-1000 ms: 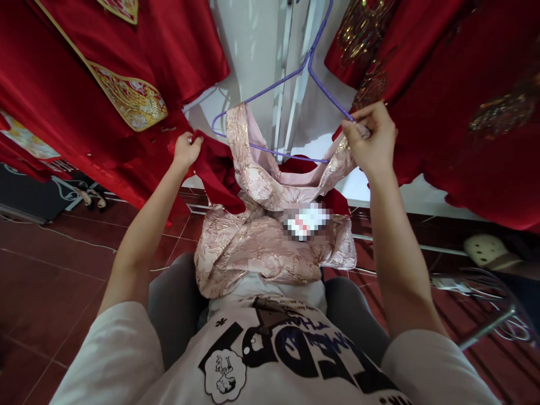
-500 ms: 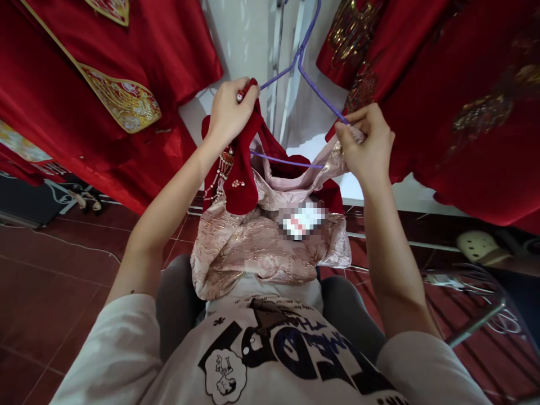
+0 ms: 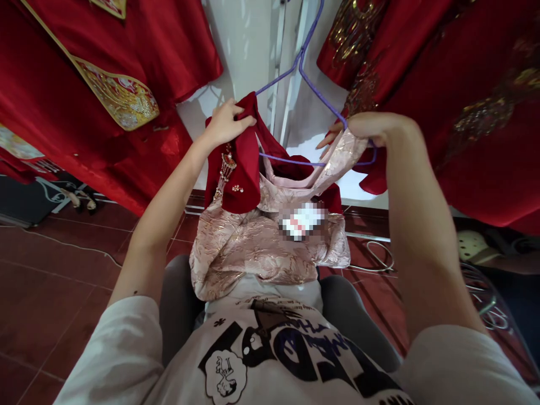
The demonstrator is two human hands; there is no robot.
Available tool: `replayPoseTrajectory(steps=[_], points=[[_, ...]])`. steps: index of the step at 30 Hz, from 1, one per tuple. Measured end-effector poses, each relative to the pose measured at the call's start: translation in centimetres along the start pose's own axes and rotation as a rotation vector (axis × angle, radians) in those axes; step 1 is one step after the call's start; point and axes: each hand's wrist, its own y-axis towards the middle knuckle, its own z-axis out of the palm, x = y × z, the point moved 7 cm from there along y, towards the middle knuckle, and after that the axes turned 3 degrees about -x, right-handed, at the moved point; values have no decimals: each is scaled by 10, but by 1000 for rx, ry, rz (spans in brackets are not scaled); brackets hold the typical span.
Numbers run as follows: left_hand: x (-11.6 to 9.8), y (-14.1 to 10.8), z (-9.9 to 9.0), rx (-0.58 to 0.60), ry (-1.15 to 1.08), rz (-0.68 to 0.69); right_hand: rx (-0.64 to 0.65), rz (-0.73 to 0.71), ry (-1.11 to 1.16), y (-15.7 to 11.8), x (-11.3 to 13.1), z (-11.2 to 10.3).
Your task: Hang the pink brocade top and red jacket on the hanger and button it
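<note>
A dress with a red velvet shoulder piece (image 3: 240,180) and pink brocade cloth (image 3: 270,242) lies over my lap, its neck raised on a purple hanger (image 3: 301,53). My left hand (image 3: 228,121) is closed on the velvet shoulder, near the hanger's left arm. On the other side, my right hand (image 3: 375,126) grips the pink shoulder, its fingertips showing behind the cloth. The hanger's right end sticks out below that wrist. A beaded ornament (image 3: 228,160) hangs on the velvet. A pixelated bright patch (image 3: 301,221) covers something on the brocade.
Red embroidered garments hang at left (image 3: 177,62) and right (image 3: 422,118). A metal pole (image 3: 291,73) stands behind the hanger. On the tiled floor are a white cable (image 3: 71,242), sandals (image 3: 80,199) and a pale clog (image 3: 472,247). A wire stool (image 3: 489,304) stands at right.
My right hand has turned over and slid its fingers behind the pink shoulder, exposing the hanger's right end. My left hand has moved slightly down and left on the velvet.
</note>
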Motion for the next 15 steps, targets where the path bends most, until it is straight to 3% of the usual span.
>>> replayPoseTrajectory(steps=[2, 5, 8, 11, 15], points=[[-1, -5, -1, 10, 15, -8, 56, 54, -10, 3, 7, 10], [-4, -11, -2, 2, 30, 6, 256, 204, -36, 3, 16, 36], [-6, -14, -5, -58, 54, 6, 538, 340, -45, -3, 14, 63], [-10, -17, -4, -77, 60, 0, 856, 377, -16, -11, 3, 84], [-13, -18, -4, -92, 59, -21, 958, 367, -14, -9, -14, 93]])
